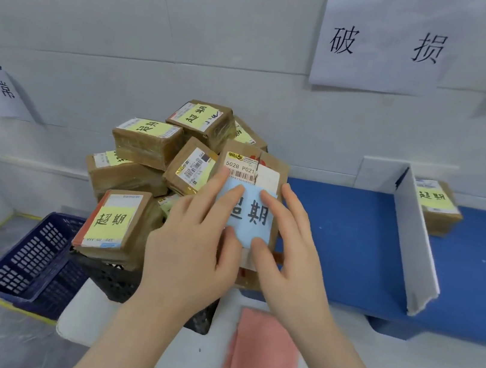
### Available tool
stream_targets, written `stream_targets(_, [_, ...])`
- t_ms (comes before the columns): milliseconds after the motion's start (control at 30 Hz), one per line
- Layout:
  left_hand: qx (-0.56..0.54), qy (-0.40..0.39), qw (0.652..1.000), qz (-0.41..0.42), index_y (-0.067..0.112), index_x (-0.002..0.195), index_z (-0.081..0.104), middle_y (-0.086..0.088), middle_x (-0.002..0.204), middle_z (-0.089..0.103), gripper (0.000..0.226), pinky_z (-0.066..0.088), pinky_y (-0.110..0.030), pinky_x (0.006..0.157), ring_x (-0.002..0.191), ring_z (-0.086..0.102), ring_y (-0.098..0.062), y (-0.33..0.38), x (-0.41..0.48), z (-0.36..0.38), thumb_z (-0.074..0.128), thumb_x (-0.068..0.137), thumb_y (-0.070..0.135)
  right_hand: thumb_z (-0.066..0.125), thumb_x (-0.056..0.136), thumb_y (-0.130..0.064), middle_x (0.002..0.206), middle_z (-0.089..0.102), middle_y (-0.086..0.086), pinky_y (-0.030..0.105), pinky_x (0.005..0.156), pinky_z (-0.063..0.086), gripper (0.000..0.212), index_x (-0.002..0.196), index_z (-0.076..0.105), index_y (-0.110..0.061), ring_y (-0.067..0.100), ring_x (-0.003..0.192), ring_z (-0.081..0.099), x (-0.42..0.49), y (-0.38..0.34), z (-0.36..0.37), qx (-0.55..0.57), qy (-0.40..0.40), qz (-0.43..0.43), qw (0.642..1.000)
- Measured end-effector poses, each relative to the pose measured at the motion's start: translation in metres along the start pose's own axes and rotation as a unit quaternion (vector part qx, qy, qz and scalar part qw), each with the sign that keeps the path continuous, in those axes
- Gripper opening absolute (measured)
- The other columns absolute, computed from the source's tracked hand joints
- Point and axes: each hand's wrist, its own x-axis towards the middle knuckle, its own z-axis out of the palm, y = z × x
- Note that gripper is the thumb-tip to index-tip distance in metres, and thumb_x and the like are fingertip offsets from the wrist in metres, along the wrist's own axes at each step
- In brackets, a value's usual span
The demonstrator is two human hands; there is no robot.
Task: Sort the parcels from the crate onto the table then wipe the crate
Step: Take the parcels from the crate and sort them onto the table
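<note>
- The held parcel (268, 175) is in the middle of the scene, above the right edge of the pile of parcels (146, 144) which fills the black crate (113, 281).
- It carries a blue label (251, 216). Its labelled face is turned up toward the person, and its long axis runs from near to far.
- The left hand (195, 239) grips the left side of the held parcel. Its thumb presses on the low part of the blue label and its forefinger lies straight along the left edge.
- The right hand (288, 253) grips the right side. Its thumb is on the low corner of the label and its fingers are spread over the label and the right edge.
- The blue table (354, 232) lies just to the right of the held parcel, so I judge that the right hand is the nearer one to lead the move.
- The white divider (410, 234) stands on the table farther to the right. Beyond it lies a sorted parcel (437, 206) whose yellow label shows the same characters as the blue label. Probably the held parcel must pass over or around the divider to join it.
- The pink cloth (264, 351) lies flat on the near side, below the right wrist, not yet used.
</note>
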Motion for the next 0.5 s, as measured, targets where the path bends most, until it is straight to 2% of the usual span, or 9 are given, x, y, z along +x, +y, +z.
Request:
stream_targets(67, [-0.008,0.000,1.000,0.015,0.020,0.133,0.054,0.004,0.149,0.042,0.050,0.053,-0.030,0.052,0.104,0.057,-0.021,0.032,0.002,0.007,0.041,0.085,0.030,0.054,0.091,-0.008,0.151,0.017,-0.029,0.012,0.079,0.049,0.053,0.137,0.044,-0.033,-0.026,0.116,0.033,-0.009,0.004,-0.032,-0.012,0.019,-0.002,1.000])
stream_targets(200, [-0.035,0.005,0.998,0.049,0.017,0.132,0.055,0.001,0.147,0.044,0.050,0.055,-0.031,0.057,0.107,0.058,-0.023,0.117,0.005,0.028,0.043,0.085,0.029,0.053,0.091,-0.007,0.152,0.019,-0.028,0.005,0.081,0.044,0.055,0.139,0.043,-0.033,-0.028,0.116,0.032,-0.034,0.014,-0.115,-0.041,0.051,-0.015,0.998])
stream_targets(367, [-0.088,0.023,0.993,0.071,0.017,0.130,0.056,0.001,0.145,0.047,0.050,0.052,-0.030,0.047,0.104,0.059,-0.022,0.231,0.005,0.052,0.044,0.083,0.028,0.051,0.093,-0.008,0.151,0.019,-0.031,0.009,0.081,0.047,0.055,0.139,0.042,-0.036,-0.023,0.120,0.035,-0.071,0.021,-0.228,-0.073,0.082,-0.014,0.994])
stream_targets(500, [-0.141,0.034,0.987,0.069,0.020,0.130,0.055,0.004,0.146,0.045,0.051,0.049,-0.026,0.049,0.105,0.058,-0.021,0.316,0.010,0.076,0.043,0.082,0.030,0.049,0.093,-0.013,0.151,0.020,-0.031,0.005,0.087,0.042,0.051,0.138,0.043,-0.036,-0.017,0.128,0.031,-0.093,0.026,-0.310,-0.099,0.118,-0.016,0.988])
